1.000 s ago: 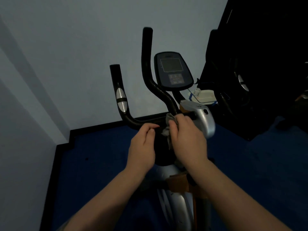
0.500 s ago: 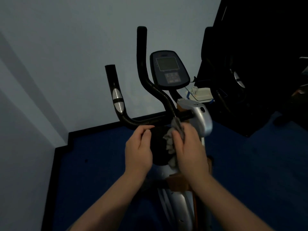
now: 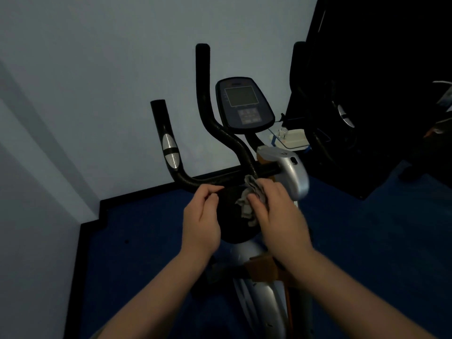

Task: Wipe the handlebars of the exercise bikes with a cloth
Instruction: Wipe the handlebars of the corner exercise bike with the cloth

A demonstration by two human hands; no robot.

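Wiping the bike's black curved handlebars (image 3: 208,178) in the middle of the frame.
The right hand (image 3: 276,211) pinches a crumpled grey cloth (image 3: 249,199) against the bar; the left hand (image 3: 203,216) curls on the bar, likely steadying it.

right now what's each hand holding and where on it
The right hand grips a bunched grey cloth by its middle, at the handlebar. The left hand pinches the bar's horizontal stretch.

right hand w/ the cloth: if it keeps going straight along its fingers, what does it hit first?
Likely the black handlebar at its centre junction: the right hand points up and forward, with the grey cloth already bunched against the bar. Depth is unclear from one view.
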